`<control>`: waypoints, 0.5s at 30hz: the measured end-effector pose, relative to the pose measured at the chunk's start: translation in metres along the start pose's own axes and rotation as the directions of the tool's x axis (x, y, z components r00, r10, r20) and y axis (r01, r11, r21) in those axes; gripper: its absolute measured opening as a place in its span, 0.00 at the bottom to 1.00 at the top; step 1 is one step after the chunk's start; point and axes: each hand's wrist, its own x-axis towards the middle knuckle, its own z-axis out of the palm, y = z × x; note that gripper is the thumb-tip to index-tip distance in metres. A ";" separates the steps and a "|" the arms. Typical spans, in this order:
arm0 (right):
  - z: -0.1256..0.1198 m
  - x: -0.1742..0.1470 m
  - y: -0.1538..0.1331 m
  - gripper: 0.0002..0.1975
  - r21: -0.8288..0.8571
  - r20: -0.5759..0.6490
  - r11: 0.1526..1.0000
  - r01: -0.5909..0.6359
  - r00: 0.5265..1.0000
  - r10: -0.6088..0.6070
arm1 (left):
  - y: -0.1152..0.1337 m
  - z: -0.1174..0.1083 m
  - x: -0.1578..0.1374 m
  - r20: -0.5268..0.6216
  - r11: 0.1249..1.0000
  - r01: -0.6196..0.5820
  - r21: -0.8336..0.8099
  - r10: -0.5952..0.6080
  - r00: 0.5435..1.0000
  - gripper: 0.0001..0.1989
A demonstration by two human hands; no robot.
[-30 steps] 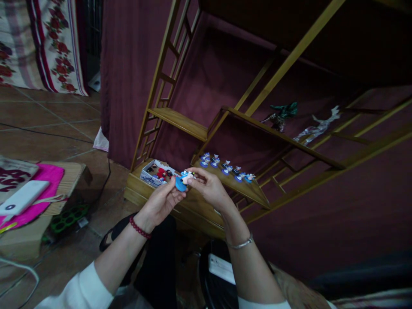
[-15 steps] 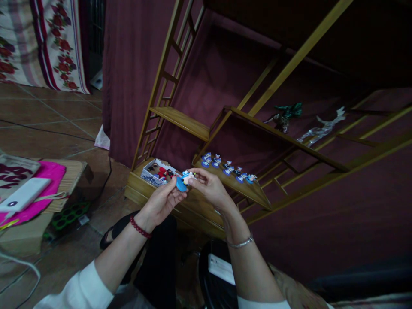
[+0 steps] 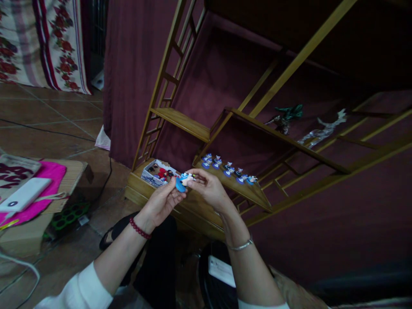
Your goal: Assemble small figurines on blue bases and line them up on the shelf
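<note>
Between my two hands is a small toy figurine (image 3: pixel 185 177) with a round blue base, tilted on its side. My left hand (image 3: pixel 163 201) pinches it by the base, fingers curled beneath. At its other end, the thumb and fingers of my right hand (image 3: pixel 208 187) are closed on the white and black upper part. Just behind my left hand sits an open cardboard box (image 3: pixel 148 174) holding several red and black figurines (image 3: pixel 163 173). Past my right hand, several similar figurines (image 3: pixel 229 169) on blue-purple bases stand in rows on a wooden shelf (image 3: pixel 254 195).
Wooden posts and steps of the shelf unit (image 3: pixel 180 121) rise in front of me. A green ornament (image 3: pixel 291 112) and a clear ornament (image 3: pixel 325 127) stand higher up. On the left, a cardboard-topped stand (image 3: pixel 69 180) bears a white power bank (image 3: pixel 27 194). A white phone-like object (image 3: pixel 221 270) lies below my right arm.
The figurine has turned very slightly in my fingers. Both hands keep their hold in nearly the same place, and the view has shifted only a little.
</note>
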 end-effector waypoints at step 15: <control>0.002 -0.003 -0.005 0.15 -0.042 0.019 0.999 -0.005 1.000 0.006 | 0.001 -0.001 -0.001 0.005 1.000 0.003 0.004 -0.003 1.000 0.12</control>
